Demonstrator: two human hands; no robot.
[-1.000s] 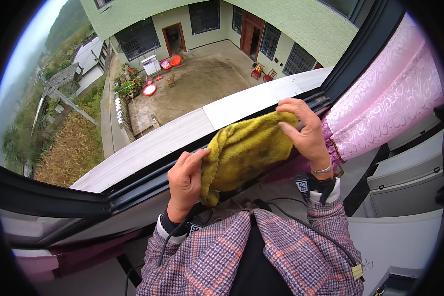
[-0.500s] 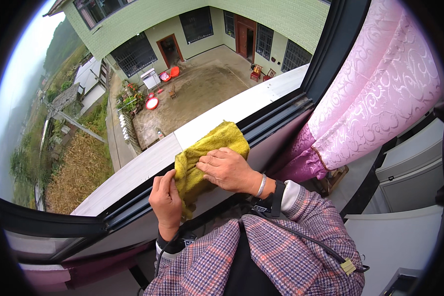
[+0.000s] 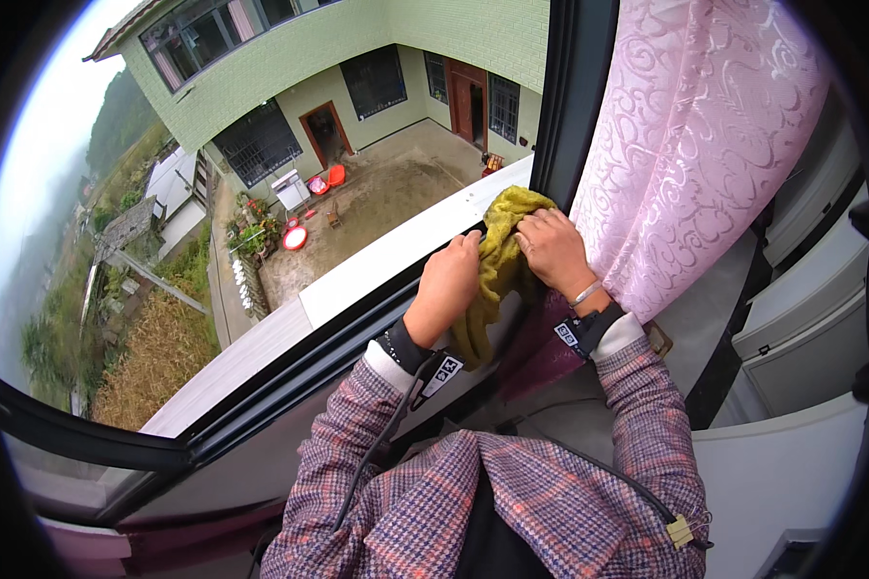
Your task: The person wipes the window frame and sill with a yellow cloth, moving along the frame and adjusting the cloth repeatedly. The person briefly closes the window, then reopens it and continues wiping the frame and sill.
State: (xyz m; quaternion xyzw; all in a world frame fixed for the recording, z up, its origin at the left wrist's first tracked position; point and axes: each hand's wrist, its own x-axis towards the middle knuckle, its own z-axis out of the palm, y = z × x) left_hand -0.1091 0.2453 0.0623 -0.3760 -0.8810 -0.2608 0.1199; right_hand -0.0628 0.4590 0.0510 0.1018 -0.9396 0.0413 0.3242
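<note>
A yellow-green cleaning cloth [image 3: 497, 265] lies bunched over the right end of the dark window track [image 3: 357, 326], its lower part hanging down inside. My left hand [image 3: 450, 282] is closed at the cloth's left edge, fingertips pinching it beside the track. On the other side, my right hand [image 3: 554, 249] grips the cloth's upper right part with curled fingers, close to the upright window frame [image 3: 577, 96]. Part of the track beneath the cloth is hidden. A silvery bracelet circles my right wrist, and dark straps sit on both wrists.
A pink patterned curtain [image 3: 695, 145] hangs right beside my right hand. Beyond the track runs a pale outer ledge [image 3: 357, 289], with a courtyard [image 3: 386, 183] far below. White furniture [image 3: 801, 309] stands at the right. A black cable runs along my jacket.
Both hands have moved right and farther out along the track, taking the cloth to the upright frame. The cloth, spread out before, is now bunched. The view has shifted slightly.
</note>
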